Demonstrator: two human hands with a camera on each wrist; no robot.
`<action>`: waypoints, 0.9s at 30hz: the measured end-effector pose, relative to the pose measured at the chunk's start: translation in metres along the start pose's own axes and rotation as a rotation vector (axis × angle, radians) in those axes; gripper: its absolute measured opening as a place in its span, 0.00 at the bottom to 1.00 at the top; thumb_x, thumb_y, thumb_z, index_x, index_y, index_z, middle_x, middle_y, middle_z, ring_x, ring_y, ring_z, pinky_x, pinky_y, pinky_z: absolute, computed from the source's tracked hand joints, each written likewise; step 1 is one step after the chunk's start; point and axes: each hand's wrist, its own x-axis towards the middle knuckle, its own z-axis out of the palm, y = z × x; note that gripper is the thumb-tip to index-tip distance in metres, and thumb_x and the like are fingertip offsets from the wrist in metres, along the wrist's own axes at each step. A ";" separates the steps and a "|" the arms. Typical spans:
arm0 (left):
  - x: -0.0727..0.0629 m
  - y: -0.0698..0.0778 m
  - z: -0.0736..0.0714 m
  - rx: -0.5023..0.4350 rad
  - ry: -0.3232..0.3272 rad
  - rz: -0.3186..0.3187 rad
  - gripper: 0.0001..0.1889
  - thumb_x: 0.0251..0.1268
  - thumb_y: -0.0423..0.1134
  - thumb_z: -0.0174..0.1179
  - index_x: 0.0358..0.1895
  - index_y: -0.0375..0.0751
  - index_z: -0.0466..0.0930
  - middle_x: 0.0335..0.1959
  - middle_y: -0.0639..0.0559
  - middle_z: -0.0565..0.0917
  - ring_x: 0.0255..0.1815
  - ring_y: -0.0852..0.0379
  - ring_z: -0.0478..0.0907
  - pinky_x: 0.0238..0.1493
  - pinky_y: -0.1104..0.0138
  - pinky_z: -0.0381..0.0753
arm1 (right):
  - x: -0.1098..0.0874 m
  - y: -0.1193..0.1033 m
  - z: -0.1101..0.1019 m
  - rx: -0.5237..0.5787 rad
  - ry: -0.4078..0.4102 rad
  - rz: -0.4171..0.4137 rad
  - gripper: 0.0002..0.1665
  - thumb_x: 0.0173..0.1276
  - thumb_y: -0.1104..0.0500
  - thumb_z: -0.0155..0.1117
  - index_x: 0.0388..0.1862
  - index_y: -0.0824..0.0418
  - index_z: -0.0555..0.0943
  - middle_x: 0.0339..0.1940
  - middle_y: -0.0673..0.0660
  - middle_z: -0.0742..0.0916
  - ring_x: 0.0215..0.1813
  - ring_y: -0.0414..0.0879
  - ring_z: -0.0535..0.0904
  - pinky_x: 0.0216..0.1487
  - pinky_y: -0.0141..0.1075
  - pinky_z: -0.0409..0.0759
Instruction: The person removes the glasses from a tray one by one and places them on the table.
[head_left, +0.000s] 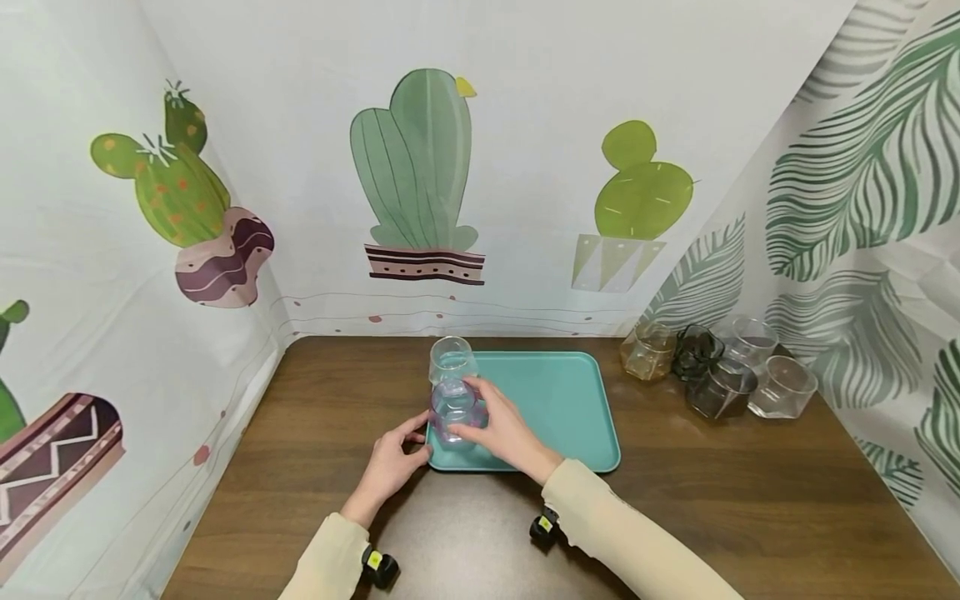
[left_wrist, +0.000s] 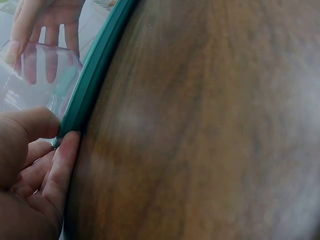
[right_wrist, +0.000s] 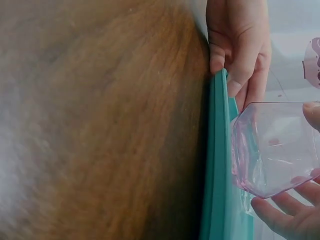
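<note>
A turquoise tray (head_left: 562, 408) lies on the table. My right hand (head_left: 510, 425) grips a clear purple-tinted glass (head_left: 454, 404) between thumb and fingers, at the tray's front left part. In the right wrist view the faceted purple glass (right_wrist: 280, 150) stands close against the tray's rim (right_wrist: 220, 165). With thumb and fingertips, my left hand (head_left: 390, 458) pinches the tray's edge near its front left corner; the left wrist view shows these fingers (left_wrist: 65, 150) at the rim (left_wrist: 92, 75). Behind the purple glass, a colourless glass (head_left: 452, 354) stands at the back left of the tray.
Grouped at the back right of the table are an amber glass (head_left: 648, 354), a black glass (head_left: 697, 354), a dark grey glass (head_left: 722, 390) and two colourless ones, one being the front glass (head_left: 783, 387). A cactus-print cloth (head_left: 525, 167) hangs behind the table.
</note>
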 end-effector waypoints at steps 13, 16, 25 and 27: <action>0.000 0.001 0.000 -0.003 0.000 -0.010 0.30 0.61 0.29 0.68 0.69 0.40 0.79 0.45 0.47 0.89 0.48 0.50 0.84 0.49 0.60 0.79 | -0.018 0.004 -0.011 0.059 0.048 -0.004 0.44 0.63 0.53 0.81 0.73 0.62 0.70 0.65 0.63 0.81 0.63 0.56 0.79 0.60 0.54 0.81; -0.001 0.002 0.000 -0.005 0.003 -0.009 0.30 0.61 0.29 0.68 0.69 0.39 0.79 0.44 0.47 0.89 0.48 0.50 0.84 0.49 0.61 0.79 | -0.024 0.004 -0.017 0.058 0.067 0.015 0.44 0.61 0.53 0.81 0.72 0.62 0.71 0.63 0.62 0.82 0.62 0.56 0.79 0.58 0.53 0.82; -0.001 0.000 0.000 -0.005 -0.002 -0.021 0.30 0.62 0.30 0.68 0.70 0.41 0.79 0.44 0.48 0.89 0.49 0.50 0.83 0.47 0.62 0.78 | -0.043 0.008 -0.042 0.048 0.109 0.019 0.44 0.59 0.54 0.83 0.71 0.63 0.72 0.62 0.65 0.82 0.63 0.59 0.78 0.57 0.52 0.83; 0.000 0.000 0.001 -0.003 -0.003 -0.021 0.30 0.62 0.30 0.68 0.70 0.41 0.79 0.44 0.48 0.89 0.49 0.50 0.83 0.46 0.62 0.78 | -0.048 0.010 -0.048 0.034 0.118 0.013 0.44 0.60 0.54 0.83 0.71 0.63 0.72 0.62 0.65 0.82 0.63 0.60 0.78 0.56 0.51 0.83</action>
